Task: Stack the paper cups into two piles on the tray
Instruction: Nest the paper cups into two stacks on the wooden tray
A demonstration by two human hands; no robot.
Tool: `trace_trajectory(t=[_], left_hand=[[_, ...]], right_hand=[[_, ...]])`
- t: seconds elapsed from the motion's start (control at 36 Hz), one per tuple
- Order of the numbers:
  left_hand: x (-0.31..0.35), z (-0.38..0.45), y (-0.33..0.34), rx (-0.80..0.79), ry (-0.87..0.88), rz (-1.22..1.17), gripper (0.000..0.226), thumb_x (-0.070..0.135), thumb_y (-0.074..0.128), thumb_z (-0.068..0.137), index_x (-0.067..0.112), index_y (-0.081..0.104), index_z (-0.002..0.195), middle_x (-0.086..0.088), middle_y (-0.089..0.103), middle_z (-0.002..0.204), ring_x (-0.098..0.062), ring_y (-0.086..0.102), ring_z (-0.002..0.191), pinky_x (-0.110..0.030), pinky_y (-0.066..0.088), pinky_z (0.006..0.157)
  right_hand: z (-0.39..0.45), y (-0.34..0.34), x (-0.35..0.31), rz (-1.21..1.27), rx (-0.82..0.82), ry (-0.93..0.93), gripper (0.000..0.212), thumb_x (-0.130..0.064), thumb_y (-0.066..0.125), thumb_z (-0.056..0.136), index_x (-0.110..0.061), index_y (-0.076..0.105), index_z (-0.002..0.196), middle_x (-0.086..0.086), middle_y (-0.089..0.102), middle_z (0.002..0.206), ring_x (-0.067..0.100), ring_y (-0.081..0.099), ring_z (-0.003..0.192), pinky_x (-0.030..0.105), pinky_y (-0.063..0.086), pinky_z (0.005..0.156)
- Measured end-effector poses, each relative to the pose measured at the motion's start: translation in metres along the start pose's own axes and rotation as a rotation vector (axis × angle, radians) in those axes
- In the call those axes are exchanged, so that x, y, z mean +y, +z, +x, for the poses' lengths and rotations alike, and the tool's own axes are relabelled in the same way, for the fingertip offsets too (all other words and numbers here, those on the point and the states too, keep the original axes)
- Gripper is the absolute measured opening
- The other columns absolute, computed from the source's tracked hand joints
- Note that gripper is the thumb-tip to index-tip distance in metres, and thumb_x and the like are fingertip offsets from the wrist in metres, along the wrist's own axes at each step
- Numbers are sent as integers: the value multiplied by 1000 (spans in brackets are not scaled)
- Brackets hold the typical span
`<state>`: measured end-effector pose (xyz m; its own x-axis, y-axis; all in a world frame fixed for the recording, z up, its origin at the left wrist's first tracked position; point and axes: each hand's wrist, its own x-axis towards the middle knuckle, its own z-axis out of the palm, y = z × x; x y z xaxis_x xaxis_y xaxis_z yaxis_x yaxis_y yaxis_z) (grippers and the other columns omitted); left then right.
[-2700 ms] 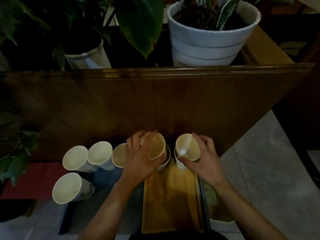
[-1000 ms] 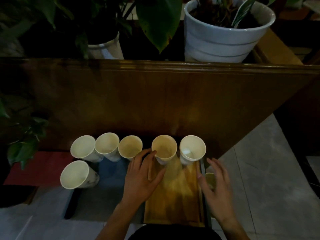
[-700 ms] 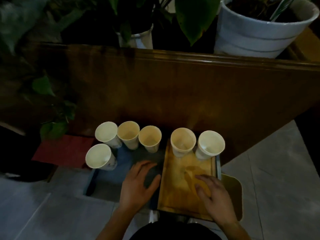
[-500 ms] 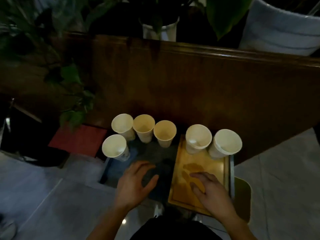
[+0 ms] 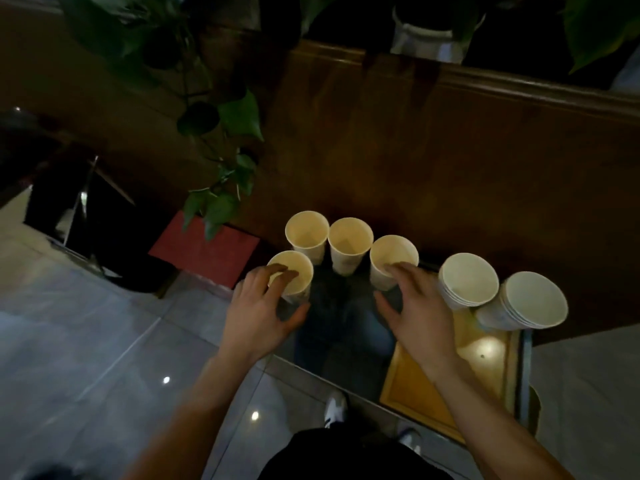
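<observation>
Two piles of nested paper cups, one pile (image 5: 468,280) and the other pile (image 5: 530,300), stand at the far end of the yellow wooden tray (image 5: 485,355). Left of the tray several single cups stand upright on the dark glass top: a front-left cup (image 5: 292,277), two back cups (image 5: 307,233) (image 5: 350,241) and a cup nearest the tray (image 5: 393,259). My left hand (image 5: 261,310) reaches over the front-left cup's rim, thumb spread. My right hand (image 5: 417,306) touches the near rim of the cup nearest the tray, fingers apart.
A tall dark wooden panel (image 5: 415,161) rises right behind the cups, with potted plants above it. Trailing leaves (image 5: 221,202) hang at the left over a red mat (image 5: 204,251). A black bin (image 5: 76,209) stands farther left. Grey floor tiles and my shoes show below.
Both hands have moved from the near end of the tray up and left to the loose cups. The view has swung left. The two piles on the tray stand as before.
</observation>
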<state>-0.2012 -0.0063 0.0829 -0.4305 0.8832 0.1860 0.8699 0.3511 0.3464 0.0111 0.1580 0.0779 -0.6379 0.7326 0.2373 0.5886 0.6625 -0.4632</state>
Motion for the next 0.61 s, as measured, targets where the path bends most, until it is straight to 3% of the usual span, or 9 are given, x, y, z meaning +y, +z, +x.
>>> trace_trajectory(t=[0.17, 0.33, 0.47, 0.61], left_hand=[[-9, 20, 5, -8, -37, -57, 77, 65, 62, 78, 21, 47, 139, -7, 44, 141, -29, 43, 127, -45, 46, 93], [-10, 35, 17, -125, -148, -69, 96, 74, 59, 73, 31, 20, 151, -9, 21, 156, -36, 24, 141, -56, 37, 104], [-13, 44, 27, -154, -186, -41, 99, 74, 61, 71, 30, 19, 150, -10, 22, 155, -36, 26, 139, -57, 41, 101], [-11, 44, 30, -145, -163, -35, 93, 66, 65, 72, 26, 28, 147, -12, 31, 149, -37, 36, 132, -55, 47, 92]], right_hand=[[26, 5, -3, -132, -82, 71, 74, -49, 61, 86, -16, 33, 146, 10, 33, 150, 31, 28, 140, 45, 36, 107], [44, 11, 4, -182, -187, 123, 88, -55, 61, 84, -19, 16, 151, 10, 20, 156, 35, 15, 145, 48, 28, 111], [52, 16, 10, -214, -250, 153, 92, -58, 60, 83, -20, 12, 152, 11, 15, 158, 35, 17, 144, 48, 32, 109], [52, 18, 16, -159, -269, 197, 83, -52, 62, 85, -22, 18, 149, 10, 20, 156, 33, 28, 140, 43, 38, 104]])
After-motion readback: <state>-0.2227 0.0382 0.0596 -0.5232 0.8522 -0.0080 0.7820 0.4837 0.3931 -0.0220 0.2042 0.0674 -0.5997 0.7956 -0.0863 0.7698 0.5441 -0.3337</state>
